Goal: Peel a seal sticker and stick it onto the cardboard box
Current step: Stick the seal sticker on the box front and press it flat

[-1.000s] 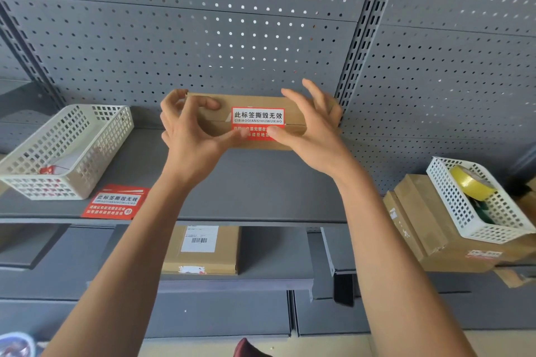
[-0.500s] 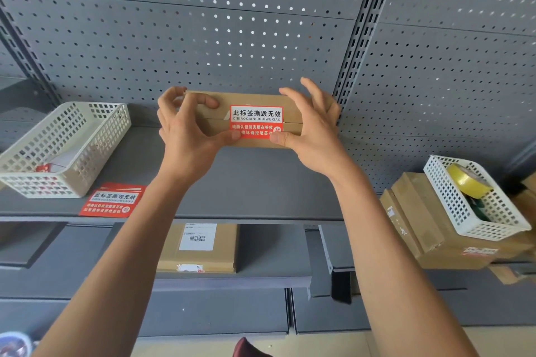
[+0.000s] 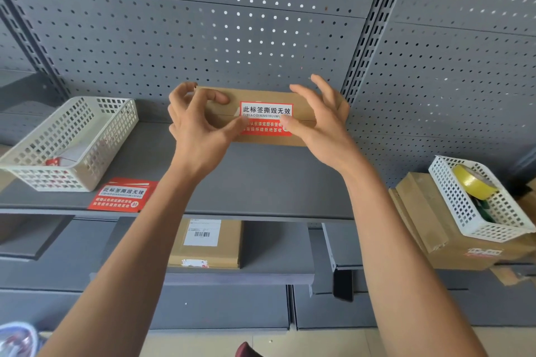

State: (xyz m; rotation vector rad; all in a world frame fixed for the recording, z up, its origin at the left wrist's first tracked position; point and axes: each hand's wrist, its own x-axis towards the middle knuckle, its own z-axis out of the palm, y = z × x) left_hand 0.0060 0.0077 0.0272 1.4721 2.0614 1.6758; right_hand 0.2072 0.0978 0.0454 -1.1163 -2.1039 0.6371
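Observation:
A flat brown cardboard box (image 3: pixel 262 94) rests on the grey shelf against the perforated back panel. A red and white seal sticker (image 3: pixel 265 117) lies across its front seam. My left hand (image 3: pixel 200 130) grips the box's left end, its thumb tip pressing the sticker's left edge. Holding the right end is my right hand (image 3: pixel 322 127), whose thumb presses the sticker's lower right corner. A stack of red seal stickers (image 3: pixel 121 195) lies on the shelf to the lower left.
A white mesh basket (image 3: pixel 66 142) stands at the left of the shelf (image 3: pixel 275 180). At the right, another white basket (image 3: pixel 481 203) with a yellow tape roll sits on a cardboard box (image 3: pixel 435 229). A labelled box (image 3: pixel 204 243) lies on the lower shelf.
Both thumbs have slid along the sticker's lower half, the right thumb moving toward its right corner. The box has stayed in place on the shelf.

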